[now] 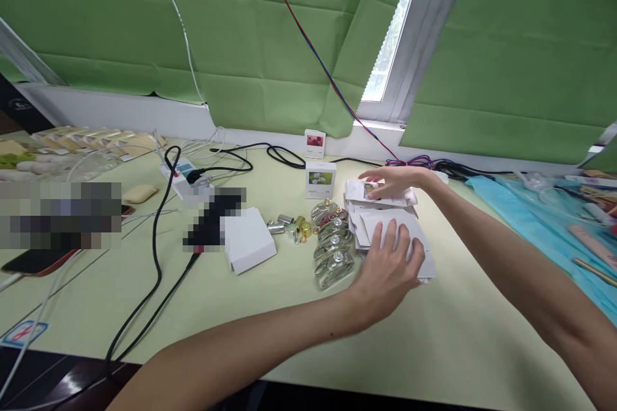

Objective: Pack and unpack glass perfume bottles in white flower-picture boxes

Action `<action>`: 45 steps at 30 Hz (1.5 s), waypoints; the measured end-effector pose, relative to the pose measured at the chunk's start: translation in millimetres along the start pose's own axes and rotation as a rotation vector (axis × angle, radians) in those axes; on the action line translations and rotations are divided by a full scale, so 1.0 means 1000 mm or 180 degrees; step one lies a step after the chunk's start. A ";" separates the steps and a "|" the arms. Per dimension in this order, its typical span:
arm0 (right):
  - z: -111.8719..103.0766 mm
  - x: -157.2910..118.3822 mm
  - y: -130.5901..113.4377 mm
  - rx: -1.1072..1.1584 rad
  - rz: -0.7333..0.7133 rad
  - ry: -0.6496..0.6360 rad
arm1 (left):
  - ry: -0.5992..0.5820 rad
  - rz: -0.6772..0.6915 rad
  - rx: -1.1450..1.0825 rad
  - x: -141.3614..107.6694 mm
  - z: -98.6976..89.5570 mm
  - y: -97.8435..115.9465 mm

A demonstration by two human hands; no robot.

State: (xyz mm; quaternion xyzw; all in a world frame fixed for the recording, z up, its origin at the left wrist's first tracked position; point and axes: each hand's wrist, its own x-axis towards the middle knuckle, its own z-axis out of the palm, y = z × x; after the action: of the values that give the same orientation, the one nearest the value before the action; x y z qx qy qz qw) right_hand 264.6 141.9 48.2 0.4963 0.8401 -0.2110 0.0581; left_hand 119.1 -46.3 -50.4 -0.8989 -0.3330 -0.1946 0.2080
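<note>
My left hand (393, 263) lies with its fingers apart on the near part of a loose stack of flattened white cartons (395, 225). At the far end of the stack, my right hand (393, 181) reaches over a folded carton with a small printed picture (355, 190); its fingers are stretched out and the thumb touches or hovers over the print. Just left of the stack stands a row of clear glass bottles (336, 258) with silvery necks. Beyond the bottles are a white box with a flower picture (321, 180) and a smaller box with a pink picture (315, 143).
Gold and silver caps (303, 229) lie left of the bottles, beside a blank white box (248, 241). Black cables (155, 257) and a power strip (180, 183) spread over the left side. Blue plastic sheeting (535, 231) covers the right, under a green curtain (270, 32).
</note>
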 end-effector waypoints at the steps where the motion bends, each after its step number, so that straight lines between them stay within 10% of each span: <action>1: 0.001 0.001 -0.002 -0.0069 0.0020 -0.0049 | 0.0002 0.0023 -0.0008 0.000 -0.002 0.000; 27: 0.011 0.073 -0.080 -0.0349 -0.0806 0.1232 | 0.0570 0.0817 0.0052 -0.046 -0.037 0.017; 45: 0.017 0.080 -0.079 -0.0190 -0.0837 0.1418 | -0.0312 0.0196 -0.0455 -0.018 0.019 0.011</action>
State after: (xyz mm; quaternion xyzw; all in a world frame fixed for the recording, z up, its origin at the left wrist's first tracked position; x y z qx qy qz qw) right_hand 154.8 166.4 31.5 0.4152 0.8953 -0.0773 -0.1417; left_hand 117.6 -53.6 -78.3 -0.9297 -0.3002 -0.1672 0.1327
